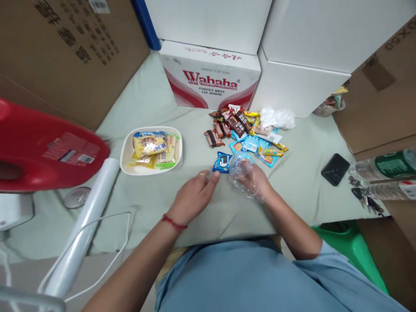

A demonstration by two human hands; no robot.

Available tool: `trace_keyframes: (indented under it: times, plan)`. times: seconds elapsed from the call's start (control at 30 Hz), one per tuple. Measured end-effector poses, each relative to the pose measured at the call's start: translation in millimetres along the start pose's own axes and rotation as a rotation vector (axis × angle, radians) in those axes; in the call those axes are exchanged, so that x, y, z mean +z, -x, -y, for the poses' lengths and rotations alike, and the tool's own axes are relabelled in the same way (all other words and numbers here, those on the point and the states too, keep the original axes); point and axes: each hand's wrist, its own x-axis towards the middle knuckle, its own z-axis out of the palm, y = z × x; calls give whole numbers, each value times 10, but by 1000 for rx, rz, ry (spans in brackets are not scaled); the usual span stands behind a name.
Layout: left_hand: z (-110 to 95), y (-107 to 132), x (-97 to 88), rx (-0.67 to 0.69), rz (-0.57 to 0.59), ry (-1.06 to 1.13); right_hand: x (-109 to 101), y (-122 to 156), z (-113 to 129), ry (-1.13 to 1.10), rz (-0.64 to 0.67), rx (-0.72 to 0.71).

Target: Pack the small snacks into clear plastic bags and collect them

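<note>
A small blue snack packet [222, 162] lies on the cloth between my hands. My left hand [196, 193], with a red cord at the wrist, has its thumb and index finger apart, the thumb tip at the packet's lower edge. Crinkled clear plastic [234, 175] surrounds the fingers of my right hand [248, 177] and trails toward the wrist; whether it is a bag or a thin glove I cannot make out. The right fingers are curled into it, just right of the packet. Behind lie a pile of brown-wrapped snacks [238, 122] and light-blue biscuit packets [251, 143].
At the left, a white tray [122, 158] holds several snack packs. A Wahaha carton [211, 82] stands behind. White plastic bags [277, 118], a black flat object [335, 169], keys [367, 199] and bottles [367, 169] are rightward. A film roll [84, 225] and red object [48, 147] are leftward.
</note>
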Motion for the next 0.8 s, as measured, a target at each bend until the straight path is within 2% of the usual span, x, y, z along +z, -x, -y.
trace_keyframes:
  times: [0.03, 0.07, 0.1, 0.2, 0.27, 0.37, 0.47, 0.6, 0.73, 0.8]
  plan:
    - [-61, -76, 40, 0, 66, 57, 44, 5, 14, 41, -25, -4]
    - [-103, -125, 73, -2, 78, 109, 67, 27, 30, 84, -40, -11]
    - [-130, -148, 98, -9, 30, 151, 74, 59, 49, 128, -41, -18]
    - [-197, -136, 120, -33, -234, 218, 34, 156, 150, 265, -14, -16]
    - [-289, -138, 112, -5, -295, 252, 2, 184, 252, 366, -10, 1]
    - [-474, -248, 120, 4, -234, 299, -10, 170, 422, 479, -8, -30]
    - [-558, -414, 170, -70, -118, 336, 4, 142, 556, 510, 32, -91]
    - [-376, -435, 219, -116, -6, 481, 37, 147, 607, 485, 69, -135]
    - [-36, -207, 178, -167, 69, 751, 89, 166, 457, 403, 57, -151]
    - [134, -75, 152, -166, 62, 845, 92, 162, 327, 326, 49, -183]
